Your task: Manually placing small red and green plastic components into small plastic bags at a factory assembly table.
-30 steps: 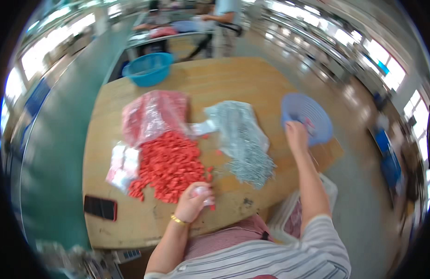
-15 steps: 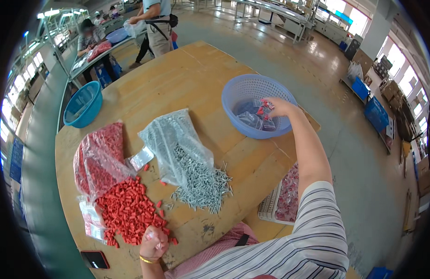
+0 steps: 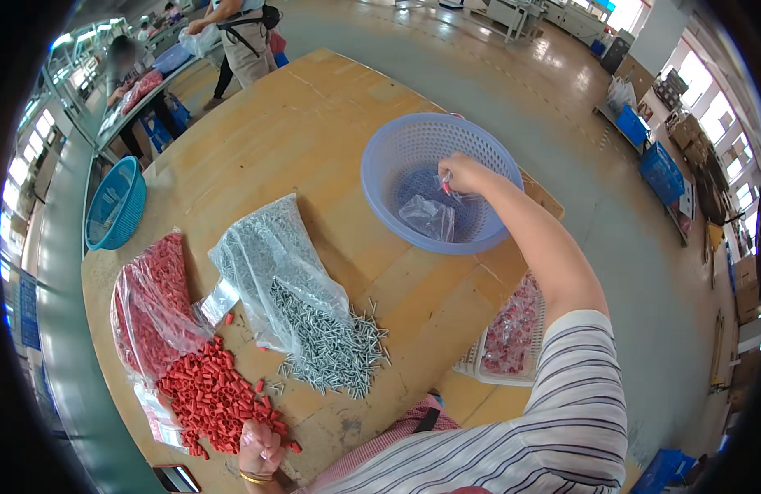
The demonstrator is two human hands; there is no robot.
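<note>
My right hand [image 3: 463,174] reaches into a blue-violet plastic basket [image 3: 375,198]. Its fingers are closed on a small clear bag with something red in it. Another clear bag [image 3: 430,217] lies on the basket's bottom, left of the hand. At the table's near edge my left hand [image 3: 260,449] is curled into a fist, and whatever it may hold is hidden. It rests beside a pile of red plastic wall plugs [image 3: 212,399]. Silvery screws [image 3: 335,350] spill from a big clear bag [image 3: 269,259] in the table's middle.
A large bag of red plugs [image 3: 154,292] lies left, near a teal basket [image 3: 117,206]. A phone [image 3: 176,477] sits at the near left edge. Below the table's right side stands a white crate [image 3: 512,346] of red-filled packets. Two people are beyond the table.
The view has shifted. My right hand has moved deeper and leftward in the basket, and fewer packets with red pieces show there. My left hand stays closed by the plugs.
</note>
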